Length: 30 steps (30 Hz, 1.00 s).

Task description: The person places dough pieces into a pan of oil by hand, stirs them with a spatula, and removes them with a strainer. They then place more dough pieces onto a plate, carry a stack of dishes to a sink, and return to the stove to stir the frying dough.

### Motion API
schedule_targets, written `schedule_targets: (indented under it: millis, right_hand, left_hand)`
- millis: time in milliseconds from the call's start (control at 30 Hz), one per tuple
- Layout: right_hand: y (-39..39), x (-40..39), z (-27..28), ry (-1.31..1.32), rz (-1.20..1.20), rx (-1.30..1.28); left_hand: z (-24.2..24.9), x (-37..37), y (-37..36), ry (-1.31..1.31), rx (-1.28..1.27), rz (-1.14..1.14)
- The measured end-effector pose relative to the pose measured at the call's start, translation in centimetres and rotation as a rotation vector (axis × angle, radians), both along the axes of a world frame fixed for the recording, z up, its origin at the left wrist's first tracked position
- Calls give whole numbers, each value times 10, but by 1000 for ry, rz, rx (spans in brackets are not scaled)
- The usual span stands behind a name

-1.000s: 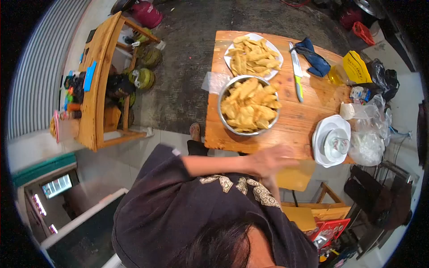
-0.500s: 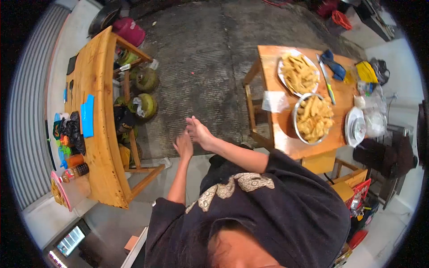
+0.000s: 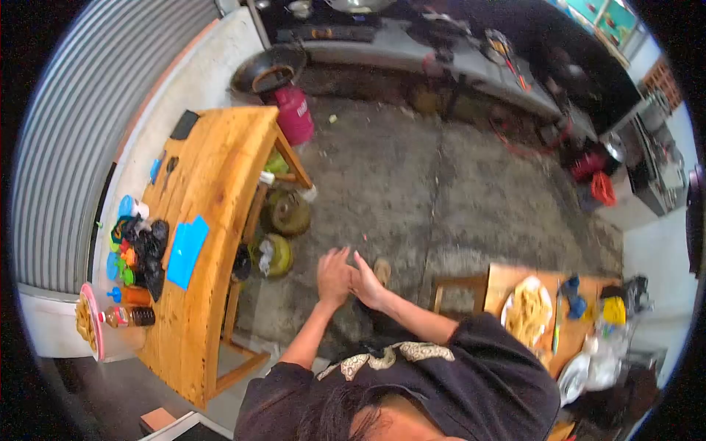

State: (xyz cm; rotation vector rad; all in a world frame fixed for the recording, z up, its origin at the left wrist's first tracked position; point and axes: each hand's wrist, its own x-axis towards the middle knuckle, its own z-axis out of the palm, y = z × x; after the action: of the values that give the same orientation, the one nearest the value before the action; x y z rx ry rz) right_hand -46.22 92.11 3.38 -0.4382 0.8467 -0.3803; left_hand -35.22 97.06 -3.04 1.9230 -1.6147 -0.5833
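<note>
In front of my dark shirt, over the grey floor, my two hands meet. My left hand (image 3: 334,279) shows its back, with fingers stretched out and no object in it. Against its inner side rests my right hand (image 3: 367,285), thumb raised and apart; its other fingers are partly hidden behind the left hand. Nothing is visible between the palms. Left of my hands is a wooden table (image 3: 220,165) bearing a blue packet (image 3: 187,251), a black plastic bag (image 3: 153,253) and a sauce bottle (image 3: 129,317).
A second wooden table (image 3: 500,281) at the right holds a plate of fried food (image 3: 528,312) and a knife (image 3: 557,331). Green gas cylinders (image 3: 285,213) stand beside the left table. A pink cylinder (image 3: 294,116), a wok (image 3: 268,70) and a cooking counter (image 3: 412,59) are farther off.
The view has shifted, bringing the cooking counter into sight and moving the tables lower. My hands have come closer together, the left one now overlapping the right.
</note>
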Motion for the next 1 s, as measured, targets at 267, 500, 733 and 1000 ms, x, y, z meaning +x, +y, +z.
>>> schedule_targets:
  millis: [267, 500, 733, 1000]
  right_hand:
    - [-194, -14, -56, 519, 184, -1780]
    - [-403, -13, -99, 264, 211, -221]
    - [-557, -26, -4, -224, -110, -40]
    - [-666, -189, -77, 1491, 219, -1183]
  left_hand:
    - [29, 15, -251, 1985, 511, 282]
    - [48, 2, -428, 392, -323, -158]
    - [-170, 143, -540, -518, 495, -426]
    - [-202, 139, -602, -360, 714, -532]
